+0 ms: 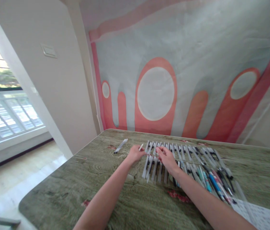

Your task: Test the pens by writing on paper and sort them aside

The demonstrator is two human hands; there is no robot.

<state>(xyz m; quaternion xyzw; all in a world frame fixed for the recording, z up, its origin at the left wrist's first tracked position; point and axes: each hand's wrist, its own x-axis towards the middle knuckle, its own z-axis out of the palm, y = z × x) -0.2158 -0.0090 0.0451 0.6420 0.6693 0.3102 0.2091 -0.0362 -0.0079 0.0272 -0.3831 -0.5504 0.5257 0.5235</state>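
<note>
My left hand (pixel 135 154) is closed at the left end of the pen rows, with a slim white pen (pixel 141 147) whose pointed end sticks up past the thumb. Over the gap between two rows, my right hand (pixel 166 157) pinches its thumb and fingers together; what lies between them is too small to make out. The back row of clear-barrelled pens (pixel 182 152) runs to the right behind my hands. A front row of similar pens (pixel 149 167) lies nearer me, partly hidden by my right hand and forearm.
A few pens (pixel 121 145) lie apart at the left. Coloured pens (pixel 215 184) and markers cluster at the right, by a printed white sheet (pixel 264 214). Everything rests on a wood-patterned table (pixel 130 204) against a wall with a pink and grey covering (pixel 185 41).
</note>
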